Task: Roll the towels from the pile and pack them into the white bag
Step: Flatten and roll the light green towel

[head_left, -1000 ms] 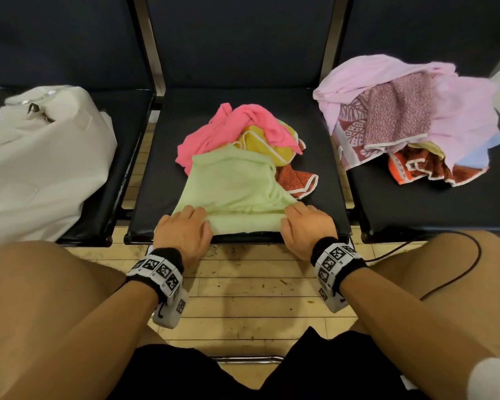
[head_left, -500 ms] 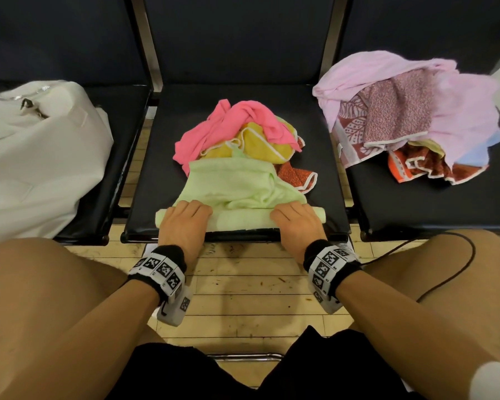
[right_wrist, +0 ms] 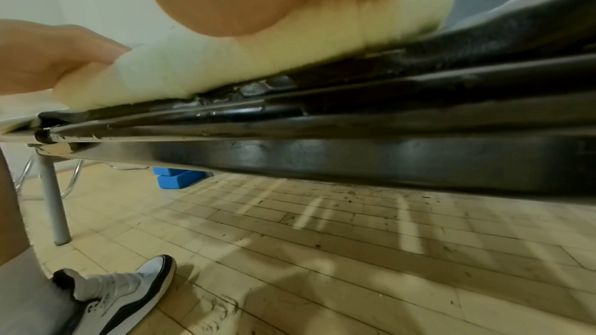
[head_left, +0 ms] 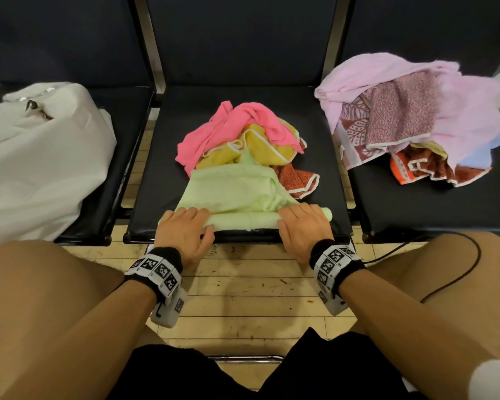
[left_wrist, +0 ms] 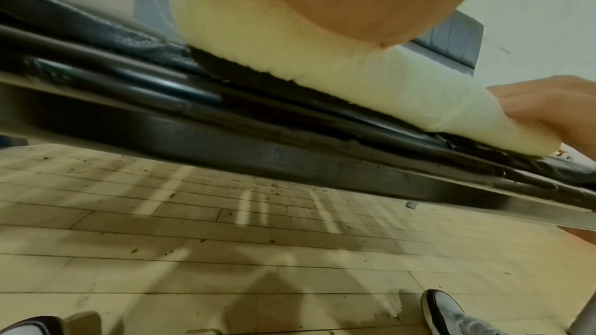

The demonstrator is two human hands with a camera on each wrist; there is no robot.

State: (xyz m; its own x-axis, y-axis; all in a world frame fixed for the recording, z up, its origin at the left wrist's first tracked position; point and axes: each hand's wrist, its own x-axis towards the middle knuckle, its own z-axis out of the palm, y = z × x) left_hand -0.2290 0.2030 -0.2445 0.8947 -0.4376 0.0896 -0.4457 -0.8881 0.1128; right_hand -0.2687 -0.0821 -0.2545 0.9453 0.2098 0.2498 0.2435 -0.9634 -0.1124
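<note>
Fingers [head_left: 198,215] of both the left hand [head_left: 182,232] and right hand [head_left: 300,226] curl over the green towel [head_left: 237,194], one near each end to keep its roll even. It lies at the bench [head_left: 168,180] front edge; the white bag [head_left: 41,157] waits leftward.

The head camera is looking steeply down at the middle seat [head_left: 243,116]. Both wrist cameras are peering from below seat level, close, sharing the green roll [left_wrist: 371,85] and the floor [right_wrist: 322,251].
</note>
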